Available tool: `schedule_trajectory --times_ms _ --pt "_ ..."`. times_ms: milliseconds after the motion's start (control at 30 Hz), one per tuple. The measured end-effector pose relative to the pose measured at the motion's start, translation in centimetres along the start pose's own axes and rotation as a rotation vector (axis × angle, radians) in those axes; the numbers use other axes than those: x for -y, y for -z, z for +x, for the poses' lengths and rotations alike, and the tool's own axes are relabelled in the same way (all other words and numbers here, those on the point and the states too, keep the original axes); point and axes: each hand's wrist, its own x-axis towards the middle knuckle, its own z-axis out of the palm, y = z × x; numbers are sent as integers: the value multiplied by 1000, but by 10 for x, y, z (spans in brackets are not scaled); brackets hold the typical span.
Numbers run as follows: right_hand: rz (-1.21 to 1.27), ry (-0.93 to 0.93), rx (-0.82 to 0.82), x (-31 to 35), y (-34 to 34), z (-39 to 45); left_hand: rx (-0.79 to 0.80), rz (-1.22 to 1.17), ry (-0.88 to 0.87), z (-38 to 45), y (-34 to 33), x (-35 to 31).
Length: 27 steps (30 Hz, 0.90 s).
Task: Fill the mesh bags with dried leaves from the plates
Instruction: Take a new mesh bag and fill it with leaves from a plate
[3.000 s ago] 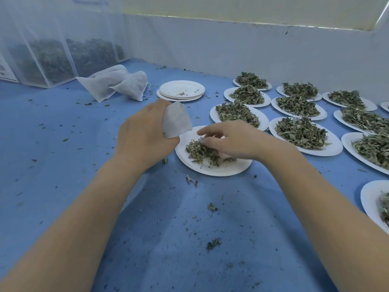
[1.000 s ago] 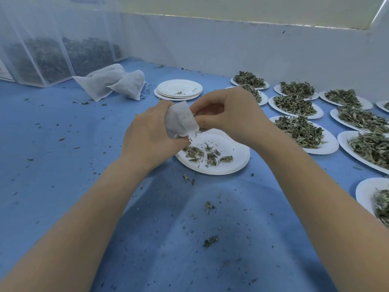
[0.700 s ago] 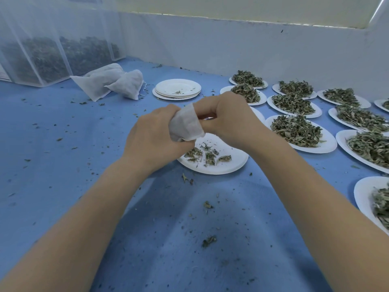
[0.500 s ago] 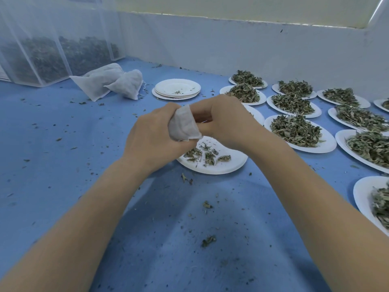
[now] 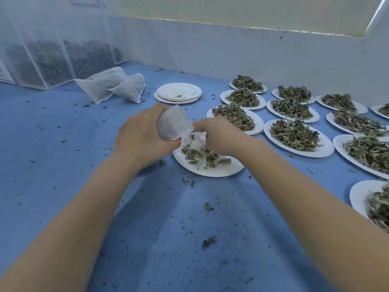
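While gripping a white bag (image 5: 174, 123) in the left hand (image 5: 141, 137), mouth tilted down over the near plate (image 5: 212, 171); right hand (image 5: 219, 137) curled just beside that mouth, low over the few leaves (image 5: 202, 154) left, though cannot tell whether pinching any; full plates (image 5: 299, 138) heaped to the right, an emptied stack (image 5: 179, 94) and two filled bags (image 5: 117, 86) behind. Likely risks: spilling leaves past the narrow opening onto the already littered blue cloth (image 5: 63, 165); tipping the bag too far and shedding its contents; nudging the light plate with the wrist.
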Motion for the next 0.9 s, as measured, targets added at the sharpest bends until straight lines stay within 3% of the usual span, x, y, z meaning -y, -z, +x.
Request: schedule_trajectory --times_ms 133,500,667,800,900 --pt "-141 106 80 5 -2 -4 -9 11 3 1 0 4" --pt "-136 214 85 -3 0 -27 25 21 0 2 -1 4" --pt "-56 87 2 -14 11 -38 42 51 -15 1 -4 3" --pt "-204 -104 48 -16 5 -37 71 73 -16 0 -4 2" --pt "-180 -110 58 -10 -1 -37 91 87 -29 -1 -5 2"
